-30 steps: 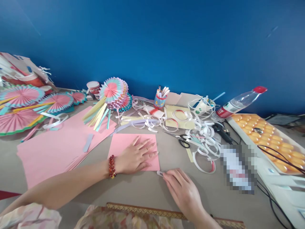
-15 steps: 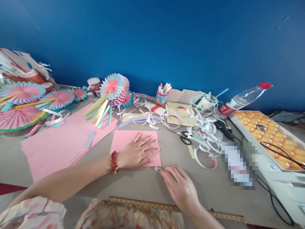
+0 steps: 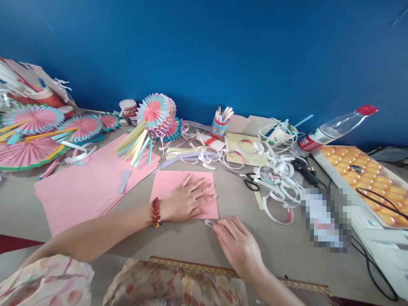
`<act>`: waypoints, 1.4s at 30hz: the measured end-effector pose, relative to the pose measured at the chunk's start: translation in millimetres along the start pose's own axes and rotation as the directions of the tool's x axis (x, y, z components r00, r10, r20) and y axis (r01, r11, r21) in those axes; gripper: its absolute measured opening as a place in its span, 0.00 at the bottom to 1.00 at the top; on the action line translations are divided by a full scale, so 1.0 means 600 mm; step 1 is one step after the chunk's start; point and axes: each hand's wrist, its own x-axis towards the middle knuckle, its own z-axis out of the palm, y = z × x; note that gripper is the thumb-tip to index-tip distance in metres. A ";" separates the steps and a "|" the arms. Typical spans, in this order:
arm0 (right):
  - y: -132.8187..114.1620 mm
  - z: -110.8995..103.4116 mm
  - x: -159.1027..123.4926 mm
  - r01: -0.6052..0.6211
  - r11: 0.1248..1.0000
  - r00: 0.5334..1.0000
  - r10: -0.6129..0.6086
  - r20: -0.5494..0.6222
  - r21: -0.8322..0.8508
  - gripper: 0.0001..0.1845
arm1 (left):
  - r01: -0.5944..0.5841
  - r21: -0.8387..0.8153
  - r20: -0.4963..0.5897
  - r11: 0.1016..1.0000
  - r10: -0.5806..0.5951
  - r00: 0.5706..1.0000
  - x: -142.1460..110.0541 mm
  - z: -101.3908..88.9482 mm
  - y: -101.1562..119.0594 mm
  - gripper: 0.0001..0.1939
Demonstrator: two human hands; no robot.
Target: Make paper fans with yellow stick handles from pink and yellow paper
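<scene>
My left hand [image 3: 185, 199], a beaded bracelet [image 3: 156, 212] at its wrist, lies flat on a pink sheet of paper [image 3: 165, 180] with the fingers spread. At the sheet's lower right corner, my right hand [image 3: 237, 242] is closed in a pinch on a small pale round-ended piece [image 3: 208, 222]. Only the piece's tip shows past the fingertips; its kind cannot be made out. The tip lies just below the sheet's near edge.
Left stand a pink paper stack [image 3: 73, 191] and folded paper fans [image 3: 79, 127]. Behind are a pen cup [image 3: 219, 128] and paper strips [image 3: 200, 157]. To the right lie scissors [image 3: 251, 183], a glue gun [image 3: 304, 172], a bottle [image 3: 331, 131] and a white-framed orange panel [image 3: 360, 178].
The camera view has shifted slightly, so the whole scene sits a little further right. The right hand's pale tip has moved slightly left along the sheet's near edge. The left hand stays flat.
</scene>
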 end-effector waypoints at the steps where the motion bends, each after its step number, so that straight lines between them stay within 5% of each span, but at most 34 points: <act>1: -0.001 0.000 0.000 0.000 1.000 1.000 0.000 0.002 0.003 0.13 | 0.001 0.000 0.000 1.000 -0.001 1.000 0.000 0.000 0.000 0.28; 18: -0.025 0.018 0.018 -0.009 1.000 0.999 0.010 0.049 -0.022 0.15 | 0.003 -0.039 0.025 0.999 -0.002 1.000 -0.001 0.005 -0.001 0.28; 27: -0.029 0.021 0.017 -0.012 1.000 0.999 0.013 0.041 -0.025 0.15 | 0.107 -0.313 0.088 0.944 -0.083 0.993 0.005 -0.019 -0.024 0.27; 33: -0.026 0.024 0.013 0.004 1.000 0.999 -0.004 0.041 -0.003 0.15 | 0.125 -0.405 0.003 0.906 -0.135 0.991 0.008 -0.041 -0.039 0.20; 38: -0.023 0.027 0.011 0.013 1.000 1.000 -0.013 0.027 -0.006 0.13 | -0.072 -0.207 0.044 0.976 0.083 0.996 -0.017 -0.067 -0.066 0.25; 42: -0.026 0.024 0.014 0.008 1.000 1.000 -0.008 0.027 -0.001 0.14 | -0.130 -0.118 0.127 0.985 0.145 0.981 -0.048 -0.051 -0.091 0.32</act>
